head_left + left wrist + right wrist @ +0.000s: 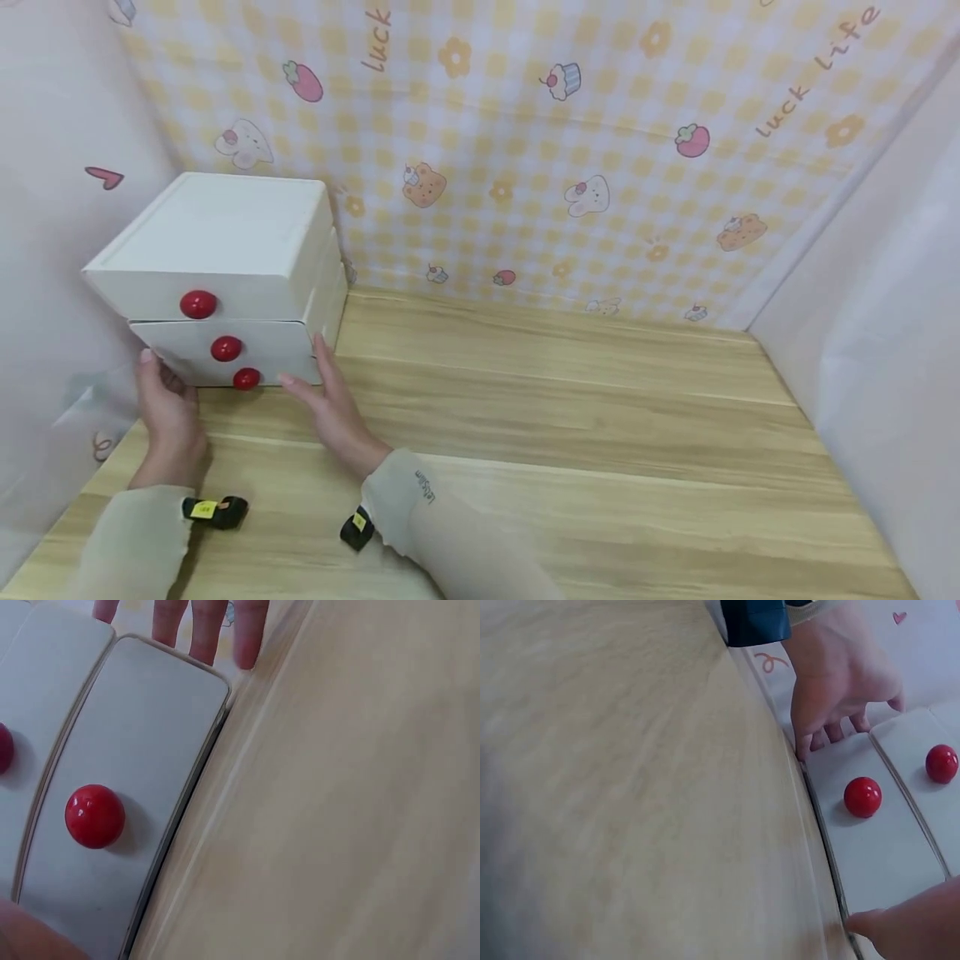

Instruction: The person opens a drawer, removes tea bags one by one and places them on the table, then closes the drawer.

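A white drawer box [217,225] with three red knobs stands at the far left. At its lower left corner is my left hand [172,421], fingers along the side. My right hand [341,417] rests at the lower right corner, its fingers reaching up the side and its thumb near the front. In the left wrist view, fingertips of the right hand [206,630] line the box's far edge, beside the lowest drawer's red knob [95,816]. In the right wrist view, the left hand [840,675] touches the opposite side, and the right thumb [915,926] lies by the bottom edge.
The box stands on a wood-grain table [600,433]. Behind it hangs a yellow checked cloth [495,125] with printed pictures. White sheets flank the table, the left sheet [52,275] close beside the box. A black strap device [216,512] sits at the left wrist.
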{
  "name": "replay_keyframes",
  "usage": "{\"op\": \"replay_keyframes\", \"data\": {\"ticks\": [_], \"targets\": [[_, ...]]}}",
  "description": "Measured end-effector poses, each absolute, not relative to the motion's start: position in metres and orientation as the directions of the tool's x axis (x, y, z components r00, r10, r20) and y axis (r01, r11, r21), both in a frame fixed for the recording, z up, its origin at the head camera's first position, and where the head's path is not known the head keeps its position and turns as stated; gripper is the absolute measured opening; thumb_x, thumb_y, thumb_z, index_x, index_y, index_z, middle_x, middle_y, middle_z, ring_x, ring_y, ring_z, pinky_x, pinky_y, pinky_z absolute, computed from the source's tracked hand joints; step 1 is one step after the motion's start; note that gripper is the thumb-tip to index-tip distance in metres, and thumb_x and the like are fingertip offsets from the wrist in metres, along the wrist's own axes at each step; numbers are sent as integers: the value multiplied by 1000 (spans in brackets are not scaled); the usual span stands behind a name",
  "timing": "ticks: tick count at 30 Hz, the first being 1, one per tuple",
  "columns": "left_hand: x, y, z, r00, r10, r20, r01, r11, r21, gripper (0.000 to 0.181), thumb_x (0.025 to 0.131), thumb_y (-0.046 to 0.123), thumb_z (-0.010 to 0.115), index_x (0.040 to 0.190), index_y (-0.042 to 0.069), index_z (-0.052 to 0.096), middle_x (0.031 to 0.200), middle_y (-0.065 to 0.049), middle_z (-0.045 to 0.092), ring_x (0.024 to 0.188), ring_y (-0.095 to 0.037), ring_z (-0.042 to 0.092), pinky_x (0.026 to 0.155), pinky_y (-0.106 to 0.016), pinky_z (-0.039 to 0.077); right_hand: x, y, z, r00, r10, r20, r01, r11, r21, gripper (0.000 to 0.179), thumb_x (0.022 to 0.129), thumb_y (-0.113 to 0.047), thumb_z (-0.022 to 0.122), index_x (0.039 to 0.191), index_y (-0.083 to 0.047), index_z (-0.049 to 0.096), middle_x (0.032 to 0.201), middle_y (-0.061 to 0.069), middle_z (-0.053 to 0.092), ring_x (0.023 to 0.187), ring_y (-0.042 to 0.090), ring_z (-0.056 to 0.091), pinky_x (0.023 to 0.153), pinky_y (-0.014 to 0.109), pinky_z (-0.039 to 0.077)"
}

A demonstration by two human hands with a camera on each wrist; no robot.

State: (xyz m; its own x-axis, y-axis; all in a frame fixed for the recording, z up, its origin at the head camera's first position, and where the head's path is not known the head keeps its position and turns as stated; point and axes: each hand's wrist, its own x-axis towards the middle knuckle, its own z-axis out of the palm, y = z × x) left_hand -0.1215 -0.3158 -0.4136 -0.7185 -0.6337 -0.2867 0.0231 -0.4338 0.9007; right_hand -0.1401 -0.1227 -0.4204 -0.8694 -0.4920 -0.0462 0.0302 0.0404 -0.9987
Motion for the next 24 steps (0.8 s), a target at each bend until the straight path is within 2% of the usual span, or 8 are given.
{"op": "replay_keyframes", "data": {"ticks": [3,8,10,13,16,20,24], "targets": [[-123,-311,-412,-714,-651,-259,28,-397,918,51,108,50,21,158,40,17,165,24,14,151,10,8,124,-12,4,-142,-120,-422,-870,-490,-48,25,53,-998,72,96,-55,53,156,-55,11,169,-22,11,158,12,13,126,55,18],[-126,-305,-411,-670,-708,-223,24,-320,947,43,108,49,21,148,35,28,147,22,28,141,5,23,120,-10,12,-143,-117,-423,-863,-504,-42,19,50,-999,72,97,-56,52,156,-56,10,169,-21,10,158,14,12,126,56,17],[-126,-303,-412,-656,-719,-230,4,-307,952,42,108,50,21,146,35,29,140,22,29,133,7,25,118,-12,15,-142,-114,-423,-862,-504,-40,16,52,-999,72,97,-55,53,156,-55,10,169,-21,10,158,13,13,126,56,18],[-125,-299,-413,-651,-724,-229,1,-302,953,43,107,51,21,146,35,29,138,22,29,132,7,25,117,-11,15,-142,-108,-422,-861,-506,-50,18,67,-998,72,97,-56,52,155,-56,11,168,-23,11,158,13,14,126,55,19],[-124,-294,-412,-660,-714,-233,2,-312,950,44,107,52,22,147,35,28,138,22,30,132,7,25,117,-11,16,-143,-100,-419,-855,-515,-61,33,63,-997,70,98,-55,51,156,-55,11,167,-24,11,157,11,15,126,53,19],[-121,-287,-410,-675,-691,-259,-19,-334,942,47,107,52,23,151,34,26,143,22,30,140,5,24,121,-13,15,-144,-91,-419,-850,-523,-60,48,36,-998,71,99,-52,51,157,-52,11,167,-25,10,157,9,14,127,50,17],[-118,-280,-411,-698,-665,-267,-61,-316,947,54,107,54,22,156,34,18,152,21,23,148,3,16,125,-17,10,-142,-82,-424,-843,-532,-75,64,40,-997,71,99,-52,52,156,-55,9,166,-27,9,156,6,11,127,50,13]]}}
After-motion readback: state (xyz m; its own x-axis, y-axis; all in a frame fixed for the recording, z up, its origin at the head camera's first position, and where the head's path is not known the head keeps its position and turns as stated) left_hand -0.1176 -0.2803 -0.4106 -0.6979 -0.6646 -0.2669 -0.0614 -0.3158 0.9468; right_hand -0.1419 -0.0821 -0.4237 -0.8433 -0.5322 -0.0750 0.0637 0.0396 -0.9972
